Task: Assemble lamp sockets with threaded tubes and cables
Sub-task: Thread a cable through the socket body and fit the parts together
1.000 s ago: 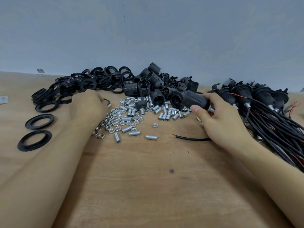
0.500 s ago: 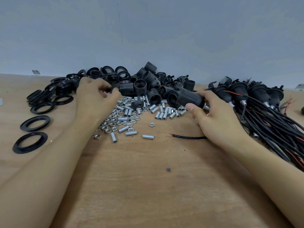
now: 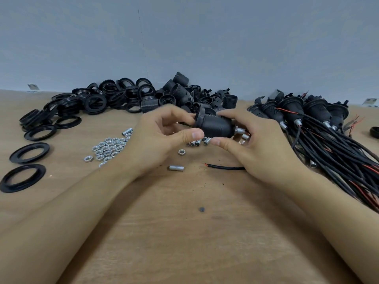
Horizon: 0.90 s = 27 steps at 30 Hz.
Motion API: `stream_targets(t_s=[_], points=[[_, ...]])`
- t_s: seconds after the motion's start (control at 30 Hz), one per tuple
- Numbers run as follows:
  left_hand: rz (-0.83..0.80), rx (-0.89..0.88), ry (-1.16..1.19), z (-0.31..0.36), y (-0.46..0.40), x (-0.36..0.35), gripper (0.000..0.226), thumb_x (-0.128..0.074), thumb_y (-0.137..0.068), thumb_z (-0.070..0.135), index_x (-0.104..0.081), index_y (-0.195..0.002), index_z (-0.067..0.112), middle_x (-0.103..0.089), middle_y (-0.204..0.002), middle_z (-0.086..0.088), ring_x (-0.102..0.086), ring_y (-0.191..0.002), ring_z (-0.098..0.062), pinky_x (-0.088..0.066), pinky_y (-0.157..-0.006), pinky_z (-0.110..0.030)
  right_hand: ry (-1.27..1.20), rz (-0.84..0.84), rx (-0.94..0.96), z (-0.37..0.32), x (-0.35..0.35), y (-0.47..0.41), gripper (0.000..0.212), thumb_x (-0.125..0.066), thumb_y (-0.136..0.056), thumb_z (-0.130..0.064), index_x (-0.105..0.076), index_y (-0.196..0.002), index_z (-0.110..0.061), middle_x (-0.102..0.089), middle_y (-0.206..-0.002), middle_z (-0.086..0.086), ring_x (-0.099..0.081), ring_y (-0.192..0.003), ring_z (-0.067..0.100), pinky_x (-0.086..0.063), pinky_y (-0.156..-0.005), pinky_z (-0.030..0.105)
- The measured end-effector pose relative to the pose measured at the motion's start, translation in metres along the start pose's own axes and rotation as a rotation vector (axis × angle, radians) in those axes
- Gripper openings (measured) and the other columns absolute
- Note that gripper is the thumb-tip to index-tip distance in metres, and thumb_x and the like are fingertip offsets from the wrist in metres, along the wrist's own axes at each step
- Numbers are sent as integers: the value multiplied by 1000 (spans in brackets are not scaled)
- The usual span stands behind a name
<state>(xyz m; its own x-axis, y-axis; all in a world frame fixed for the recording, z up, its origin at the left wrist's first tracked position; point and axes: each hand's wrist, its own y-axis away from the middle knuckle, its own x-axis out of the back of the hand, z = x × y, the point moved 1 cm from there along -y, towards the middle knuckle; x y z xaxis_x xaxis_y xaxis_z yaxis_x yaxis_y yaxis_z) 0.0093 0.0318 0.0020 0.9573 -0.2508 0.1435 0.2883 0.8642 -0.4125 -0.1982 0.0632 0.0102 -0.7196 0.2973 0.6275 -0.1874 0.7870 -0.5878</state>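
A wooden table point(image 3: 184, 232) is carrying everything. At the right, a bundle of black cables point(image 3: 332, 152) with sockets fitted is lying in a heap; at the back left, a pile of black rings point(image 3: 98, 103) is sprawling. Above the table's middle the left hand point(image 3: 155, 140) is pinching a ring at the wide end of a black socket point(image 3: 215, 126), while the right hand point(image 3: 260, 146) is gripping the socket body — its metal tube point(image 3: 240, 131) is pointing right. Small nuts point(image 3: 108, 148) are lying beside the left wrist — one loose tube point(image 3: 176, 167) nearby.
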Motion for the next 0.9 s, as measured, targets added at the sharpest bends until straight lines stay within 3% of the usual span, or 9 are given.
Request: stream_targets(t_s=[0.07, 0.13, 0.33, 0.5, 0.6, 0.63, 0.7, 0.77, 0.9], points=[[-24, 56, 15, -2, 0, 3, 54, -92, -65, 31, -61, -109, 23, -76, -104, -4, -74, -92, -23, -59, -83, -34, 13, 11, 35, -1, 1, 0, 45, -81, -79, -26, -65, -120, -19, -66, -103, -13, -59, -97, 5, -45, -84, 15], [-85, 63, 43, 0, 0, 3, 60, -86, -71, 31, -59, -124, 26, -75, -104, -11, -75, -90, -29, -59, -79, -32, -4, 32, 65, -1, 3, 1, 47, -83, -77, -22, -65, -120, -17, -65, -105, -13, -57, -100, 3, -43, -84, 11], [-149, 141, 158, 3, 3, 1, 69, -82, -66, 56, -62, -119, 18, -74, -90, -18, -74, -79, -35, -59, -71, -33, 70, 80, 212, -2, 1, 2, 40, -82, -76, -10, -67, -113, -10, -63, -98, 3, -56, -85, 15, -42, -70, 19], [-153, 65, 63, 3, 4, 9, 60, -87, -66, 28, -62, -121, 25, -72, -109, -6, -71, -98, -27, -58, -86, -42, -34, 6, 131, -1, 6, 2, 45, -81, -77, -33, -67, -118, -21, -68, -102, -13, -64, -95, 6, -50, -81, 22], [-198, 30, 161, 10, 3, 11, 46, -80, -69, 17, -66, -112, 18, -69, -122, -5, -65, -116, -26, -54, -96, -41, -36, -46, 40, 0, 4, 1, 41, -77, -80, -42, -66, -115, -26, -68, -97, -15, -65, -88, 8, -51, -79, 27], [-192, 34, 247, 13, 3, 13, 36, -79, -71, 19, -70, -106, 16, -70, -120, -9, -62, -122, -28, -51, -102, -43, -29, -54, 30, 0, 3, 0, 41, -76, -80, -42, -65, -115, -26, -68, -97, -15, -65, -86, 9, -51, -79, 29], [-140, 80, 469, 19, 2, 18, 22, -70, -80, 30, -75, -94, 13, -76, -97, -10, -60, -124, -33, -48, -106, -46, -14, -47, 27, 1, 3, 0, 40, -76, -80, -42, -65, -115, -26, -68, -96, -16, -66, -83, 9, -51, -77, 30], [-11, 115, 552, 20, 1, 21, 25, -58, -87, 30, -74, -93, 12, -75, -85, -8, -65, -115, -30, -50, -101, -42, -28, -29, 27, 1, 5, 0, 40, -76, -80, -42, -65, -115, -26, -68, -96, -17, -65, -84, 9, -50, -76, 27], [42, 161, 364, 15, 2, 9, 47, -51, -86, 32, -61, -127, 10, -70, -121, -14, -60, -124, -25, -42, -108, -45, -15, -36, 27, 1, 4, 0, 42, -76, -81, -41, -64, -118, -25, -68, -100, -16, -66, -86, 9, -50, -79, 30]])
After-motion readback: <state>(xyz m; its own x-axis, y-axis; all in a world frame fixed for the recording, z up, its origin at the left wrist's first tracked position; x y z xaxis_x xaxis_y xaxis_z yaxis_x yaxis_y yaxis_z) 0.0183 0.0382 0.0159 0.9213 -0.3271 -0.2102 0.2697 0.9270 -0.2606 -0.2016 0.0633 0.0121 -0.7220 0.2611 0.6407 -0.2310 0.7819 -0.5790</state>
